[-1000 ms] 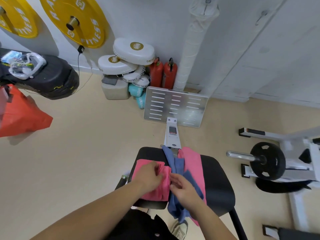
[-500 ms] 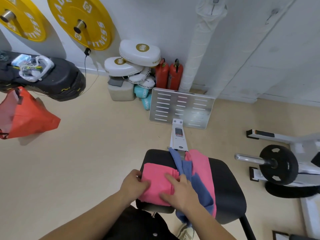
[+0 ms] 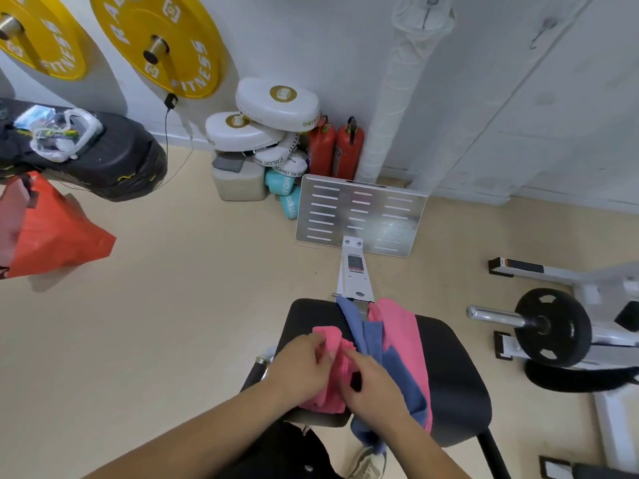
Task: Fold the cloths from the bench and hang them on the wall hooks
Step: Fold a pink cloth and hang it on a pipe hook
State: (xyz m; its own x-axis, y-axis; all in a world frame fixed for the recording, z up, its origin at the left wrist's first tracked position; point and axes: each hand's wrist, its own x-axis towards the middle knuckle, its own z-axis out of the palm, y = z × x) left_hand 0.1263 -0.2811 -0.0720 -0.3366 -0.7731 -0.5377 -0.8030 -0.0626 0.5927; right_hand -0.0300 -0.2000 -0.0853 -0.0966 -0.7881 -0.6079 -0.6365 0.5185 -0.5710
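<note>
Gripping the bunched pink terry cloth [image 3: 333, 357] on the black padded tabletop [image 3: 449, 375], left hand [image 3: 299, 368] and right hand [image 3: 371, 385] are both closed on it, beside 1 blue cloth [image 3: 373, 344] and 1 flat pink cloth [image 3: 403, 326].

The room is bright and evenly lit by soft, diffuse light with no visible source. Shadows are faint: a pale one lies on the floor beneath the orange bag [image 3: 52, 233] at far left, and soft grey ones sit behind the 2 yellow plates [image 3: 155, 39] on the wall. The metal footplate [image 3: 359, 212] shows mild glare. Wide-angle distortion bends the wall pipe [image 3: 397, 98] and stretches the edges. Detail is slightly soft throughout.
</note>
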